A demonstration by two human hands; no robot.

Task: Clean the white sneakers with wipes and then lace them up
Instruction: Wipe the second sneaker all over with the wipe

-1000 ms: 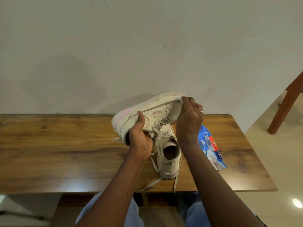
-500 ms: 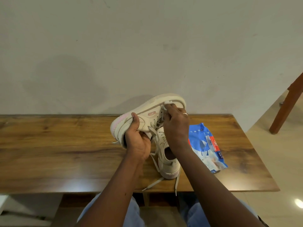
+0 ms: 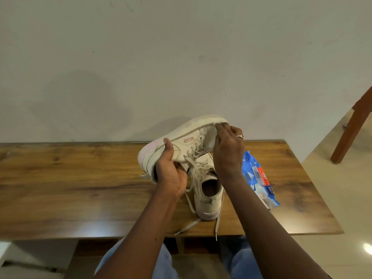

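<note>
In the head view, a raised sneaker (image 3: pixel 187 141) sits just above the middle of the frame. It is turned on its side with the pale sole facing up and away. The upper is off-white with grey scuffs, and the heel end at the left has a pink tinge. Its loose laces hang down onto a second sneaker (image 3: pixel 207 190), which stands upright on the table (image 3: pixel 80 188) directly below, heel toward the camera and opening showing dark. That shoe's laces (image 3: pixel 189 226) trail over the near table edge.

The table is glossy brown wood running across the middle of the frame against a plain pale wall. A blue wipes pack (image 3: pixel 259 178) lies flat right of centre, just beside the shoes. A wooden furniture leg (image 3: pixel 352 125) stands on light floor at the right edge.

The left hand (image 3: pixel 171 174) grips the raised sneaker at its heel end, with the thumb lying up along the side. The right hand (image 3: pixel 227 150), wearing a ring (image 3: pixel 240 135), has its fingers curled around a white wipe (image 3: pixel 209 137) and presses it against the toe end, below the sole edge.
</note>
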